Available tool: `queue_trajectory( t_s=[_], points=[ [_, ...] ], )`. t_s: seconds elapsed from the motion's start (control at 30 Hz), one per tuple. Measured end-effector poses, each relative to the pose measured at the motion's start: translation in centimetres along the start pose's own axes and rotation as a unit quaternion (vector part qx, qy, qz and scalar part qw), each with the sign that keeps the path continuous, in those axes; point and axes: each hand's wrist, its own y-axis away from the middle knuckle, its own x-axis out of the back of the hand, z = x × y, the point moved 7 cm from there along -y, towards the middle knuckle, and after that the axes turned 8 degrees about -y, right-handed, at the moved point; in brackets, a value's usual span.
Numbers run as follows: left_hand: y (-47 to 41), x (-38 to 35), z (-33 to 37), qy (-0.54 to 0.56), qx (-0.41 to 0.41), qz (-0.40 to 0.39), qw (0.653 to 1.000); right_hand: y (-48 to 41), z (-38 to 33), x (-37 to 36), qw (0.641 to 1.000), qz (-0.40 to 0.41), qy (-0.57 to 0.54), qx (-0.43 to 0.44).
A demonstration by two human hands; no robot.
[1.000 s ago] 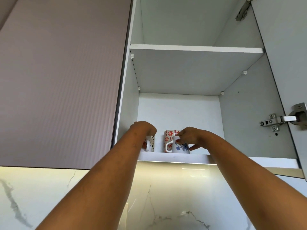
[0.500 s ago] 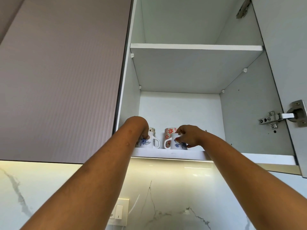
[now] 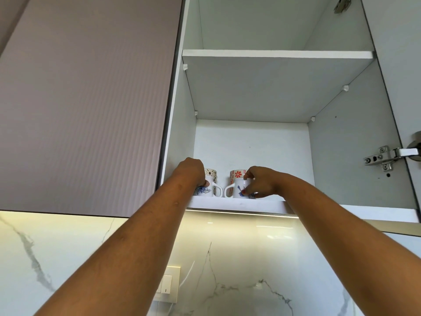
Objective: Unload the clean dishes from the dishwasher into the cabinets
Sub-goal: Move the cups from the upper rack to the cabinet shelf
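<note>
Both my arms reach up into an open white wall cabinet. On its bottom shelf (image 3: 373, 213) stand two white mugs with blue flowers. My left hand (image 3: 191, 173) grips the left mug (image 3: 210, 190), whose handle points right. My right hand (image 3: 257, 182) holds the right mug (image 3: 238, 189) from its right side, handle pointing left. Directly behind them stand a mug with a gold pattern (image 3: 210, 173) and a mug with red flowers (image 3: 237, 174). The lower parts of all the mugs are partly hidden by my hands.
The upper shelf (image 3: 278, 54) is bare on its underside. The cabinet door (image 3: 401, 53) hangs open at the right on a metal hinge (image 3: 385, 156). A closed mauve cabinet door (image 3: 86, 99) is at the left. Below are a marble backsplash (image 3: 239, 258) and a wall switch (image 3: 167, 283).
Both blue-flower mugs have come to rest at the shelf's front edge, the left one now showing beside my left hand. The view has tilted slightly lower, revealing the switch.
</note>
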Motion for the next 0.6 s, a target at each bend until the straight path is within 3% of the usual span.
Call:
queue_trajectory(
  t_s=[0.23,0.5,0.6],
  points=[
    [0.5,0.2,0.1,0.026,-0.001,0.000,1.000,-0.1,-0.4,0.2,0.996,0.021,0.080,0.026],
    [1.3,0.4,0.2,0.026,-0.016,0.008,0.999,-0.2,-0.1,0.3,0.996,0.023,0.088,0.014],
    [2.0,1.3,0.3,0.020,-0.033,0.056,0.998,0.2,-0.5,1.0,0.986,0.059,0.153,0.040]
  ],
)
